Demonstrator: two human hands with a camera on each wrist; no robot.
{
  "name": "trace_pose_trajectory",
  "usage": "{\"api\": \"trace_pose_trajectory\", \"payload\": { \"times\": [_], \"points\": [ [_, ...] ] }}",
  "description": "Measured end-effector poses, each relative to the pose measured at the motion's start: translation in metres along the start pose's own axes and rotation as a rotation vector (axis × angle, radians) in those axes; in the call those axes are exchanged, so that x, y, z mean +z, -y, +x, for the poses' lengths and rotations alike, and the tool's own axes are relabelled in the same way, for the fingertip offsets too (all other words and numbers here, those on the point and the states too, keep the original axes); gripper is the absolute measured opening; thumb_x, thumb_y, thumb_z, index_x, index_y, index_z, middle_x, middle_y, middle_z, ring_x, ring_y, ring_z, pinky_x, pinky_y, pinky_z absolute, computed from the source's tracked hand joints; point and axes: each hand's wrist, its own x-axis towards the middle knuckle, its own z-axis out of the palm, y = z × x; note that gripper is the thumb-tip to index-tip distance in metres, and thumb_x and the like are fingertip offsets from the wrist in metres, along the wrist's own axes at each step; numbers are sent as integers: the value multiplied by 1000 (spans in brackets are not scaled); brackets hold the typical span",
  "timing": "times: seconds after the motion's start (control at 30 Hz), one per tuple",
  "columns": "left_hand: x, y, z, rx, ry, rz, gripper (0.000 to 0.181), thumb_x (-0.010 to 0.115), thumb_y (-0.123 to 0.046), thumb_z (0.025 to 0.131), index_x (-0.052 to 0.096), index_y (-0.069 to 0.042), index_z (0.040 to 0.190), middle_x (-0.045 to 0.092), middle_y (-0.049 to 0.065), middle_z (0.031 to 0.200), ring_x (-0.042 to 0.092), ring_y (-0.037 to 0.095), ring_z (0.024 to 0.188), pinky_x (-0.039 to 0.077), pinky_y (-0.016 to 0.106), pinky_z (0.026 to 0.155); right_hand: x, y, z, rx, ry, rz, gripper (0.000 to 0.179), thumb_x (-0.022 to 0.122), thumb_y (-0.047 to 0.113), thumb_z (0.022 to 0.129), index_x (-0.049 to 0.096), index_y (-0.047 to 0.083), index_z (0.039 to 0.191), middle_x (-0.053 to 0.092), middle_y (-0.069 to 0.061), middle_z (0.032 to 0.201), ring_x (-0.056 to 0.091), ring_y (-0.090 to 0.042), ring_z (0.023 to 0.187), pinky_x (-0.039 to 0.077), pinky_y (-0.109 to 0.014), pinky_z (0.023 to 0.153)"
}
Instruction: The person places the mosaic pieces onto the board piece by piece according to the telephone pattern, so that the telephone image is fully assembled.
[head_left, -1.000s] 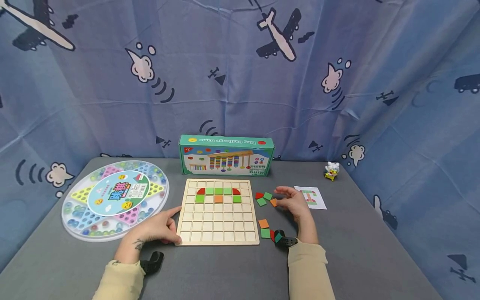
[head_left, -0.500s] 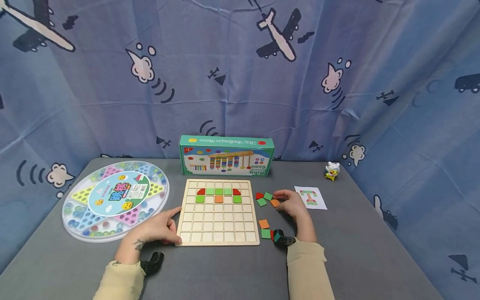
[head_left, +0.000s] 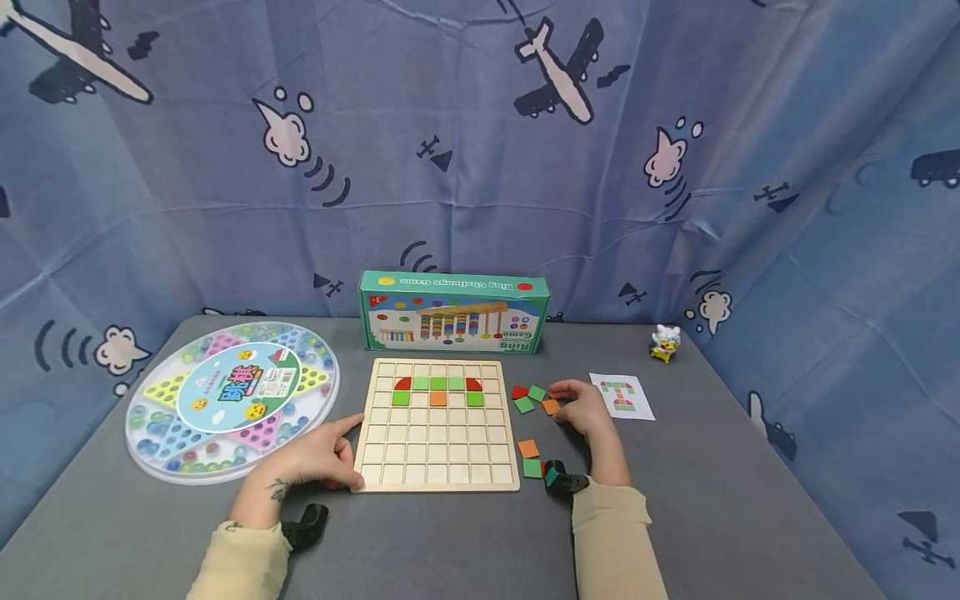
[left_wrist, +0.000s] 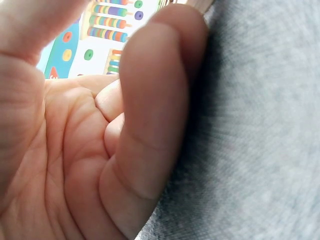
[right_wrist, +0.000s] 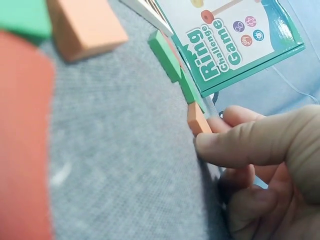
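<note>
On the table lies a square wooden grid board (head_left: 437, 454). Red quarter-round pieces, green squares and an orange square sit in its upper cells. My left hand (head_left: 318, 457) steadies the board, index finger at its left edge and thumb at the lower left corner. To the board's right, my right hand (head_left: 585, 408) pinches an orange square tile (right_wrist: 197, 119) between thumb and index finger, low over the table. Beside that tile lie green tiles (head_left: 523, 405) and a red piece (head_left: 520, 392). Nearer the right wrist are another orange tile (head_left: 528, 448), a green tile (head_left: 532, 468) and partly hidden red.
A green Ring Challenge Game box (head_left: 454, 312) stands behind the board. At left lies a round Chinese checkers set (head_left: 322, 408) with marbles. A white pattern card (head_left: 637, 404) is right of my right hand, and a small figurine (head_left: 664, 342) stands at the back right.
My right hand has moved slightly left and down, and its fingers have closed on the orange tile. The left hand and the board have stayed put.
</note>
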Motion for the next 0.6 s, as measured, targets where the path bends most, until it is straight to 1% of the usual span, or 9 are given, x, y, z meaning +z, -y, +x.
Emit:
{"api": "trace_pose_trajectory", "payload": {
  "times": [0.13,0.2,0.23,0.3,0.4,0.47,0.6],
  "points": [
    [0,-1,-1,-5,-2,-1,105,81,-13,63,18,5,144,53,1,61,46,11,51,39,27,49,1,-1,0,-10,-10,3,46,65,-18,66,61,-4,110,63,-20,106,56,-31,98,45,-34,79],
    [0,-2,-1,-10,-2,-2,104,81,-13,63,19,5,144,53,1,62,46,11,51,39,27,49,1,-1,0,-28,-17,-3,45,66,-15,67,61,-4,110,63,-20,105,56,-30,97,45,-33,78],
    [0,-3,-1,-12,-3,-2,104,81,-13,63,19,5,144,53,1,62,46,11,51,39,27,49,2,-1,0,-36,-23,-3,45,67,-13,67,62,-3,110,64,-19,105,56,-28,95,44,-32,77],
    [0,-3,-1,-16,-3,-1,105,82,-13,63,19,4,144,53,1,62,46,11,51,39,27,49,3,2,-1,-60,-34,0,45,68,-10,68,61,-2,112,63,-19,106,55,-26,87,44,-29,72],
    [0,-4,-2,-20,-5,4,105,82,-14,63,18,4,145,53,2,62,46,11,51,39,27,50,6,9,-3,-88,-38,54,45,69,-7,71,60,-1,115,61,-17,107,49,-18,69,40,-25,60],
    [0,-4,-2,-19,-6,11,105,82,-14,63,18,4,145,53,1,62,46,11,51,39,27,50,9,16,-5,-103,-30,106,46,69,-6,72,59,-1,116,60,-16,107,43,-15,60,38,-24,54],
    [0,-4,-2,-14,-8,11,105,81,-14,63,18,4,145,53,1,62,46,11,51,40,27,50,21,33,-10,-148,3,193,46,68,-8,71,58,-4,116,60,-15,106,40,-10,55,39,-25,53]
  ]
}}
